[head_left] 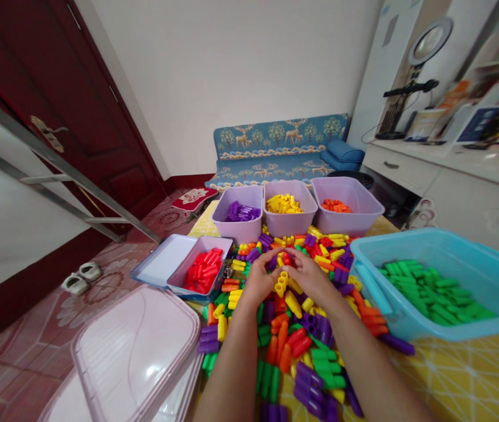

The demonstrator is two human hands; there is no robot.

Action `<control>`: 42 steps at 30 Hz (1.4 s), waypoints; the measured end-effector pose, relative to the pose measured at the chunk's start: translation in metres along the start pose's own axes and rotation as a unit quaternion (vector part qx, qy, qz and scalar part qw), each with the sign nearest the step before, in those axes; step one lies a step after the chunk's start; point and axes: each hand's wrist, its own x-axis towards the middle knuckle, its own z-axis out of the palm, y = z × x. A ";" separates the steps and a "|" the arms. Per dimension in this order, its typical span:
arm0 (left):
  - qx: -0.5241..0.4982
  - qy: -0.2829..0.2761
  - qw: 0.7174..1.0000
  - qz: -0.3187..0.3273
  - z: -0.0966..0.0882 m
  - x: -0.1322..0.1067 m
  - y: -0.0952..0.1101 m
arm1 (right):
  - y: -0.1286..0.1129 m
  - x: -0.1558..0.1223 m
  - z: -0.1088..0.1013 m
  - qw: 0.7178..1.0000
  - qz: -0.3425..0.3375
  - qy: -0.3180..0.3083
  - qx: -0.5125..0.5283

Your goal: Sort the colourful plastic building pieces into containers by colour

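Both my hands meet over a heap of plastic tube-shaped building blocks [293,305] in red, yellow, green, purple and orange. My left hand [263,274] has its fingers curled inward. Facing it, my right hand [307,272] is curled the same way. A small red block [286,258] shows between the fingertips of both hands, partly covered by them. Just below the hands lies a yellow block [282,283] with its round open ends facing up.
Behind the heap stand lilac bins with purple [237,232], yellow [290,225] and orange blocks [346,220]. Red blocks fill part of a smaller box [177,280] at left. A blue bin [412,237] with green blocks stands at right. Pale lids [144,346] lie front left.
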 end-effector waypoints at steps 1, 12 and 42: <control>0.003 0.004 1.000 0.006 0.000 0.000 0.001 | -0.003 -0.001 -0.001 1.000 0.015 0.001 0.010; -0.039 0.070 0.997 -0.012 0.005 -0.001 0.004 | -0.015 -0.003 -0.010 0.996 0.021 0.074 0.048; 0.312 -0.206 0.928 -0.001 -0.029 -0.013 0.021 | -0.004 -0.006 -0.007 0.989 0.033 -0.054 -0.131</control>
